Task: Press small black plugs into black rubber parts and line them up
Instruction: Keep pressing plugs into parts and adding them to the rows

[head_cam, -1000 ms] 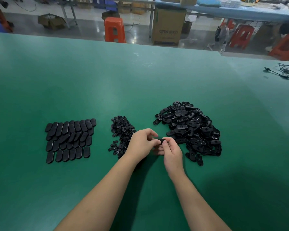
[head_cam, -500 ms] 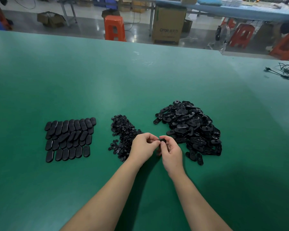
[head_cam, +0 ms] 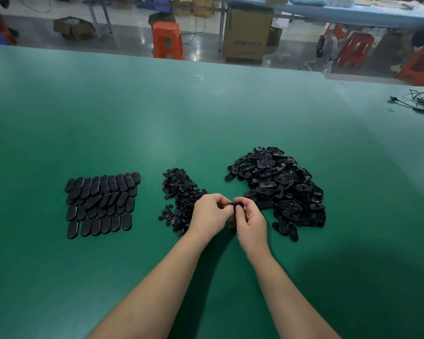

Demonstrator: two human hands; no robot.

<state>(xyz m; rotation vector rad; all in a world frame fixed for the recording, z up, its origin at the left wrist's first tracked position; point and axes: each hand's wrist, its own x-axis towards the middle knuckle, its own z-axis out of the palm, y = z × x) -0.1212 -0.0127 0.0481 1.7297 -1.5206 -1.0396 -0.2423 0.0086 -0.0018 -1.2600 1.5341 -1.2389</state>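
My left hand (head_cam: 209,215) and my right hand (head_cam: 249,218) meet above the green table (head_cam: 206,113), and together they pinch one black oval rubber part (head_cam: 235,205) between their fingertips. A small plug cannot be made out in the fingers. Behind my left hand lies a heap of small black plugs (head_cam: 180,192). To the right sits a big pile of loose black rubber parts (head_cam: 279,184). At the left, finished oval parts (head_cam: 101,204) lie side by side in several rows.
A black cable (head_cam: 416,101) lies at the table's far right. Beyond the far edge stand an orange stool (head_cam: 168,40), a cardboard box (head_cam: 247,35), more red stools (head_cam: 355,48) and a blue table.
Both hands have stayed together in front of the piles, with small finger movements on the part. The part now shows more clearly between the fingertips.
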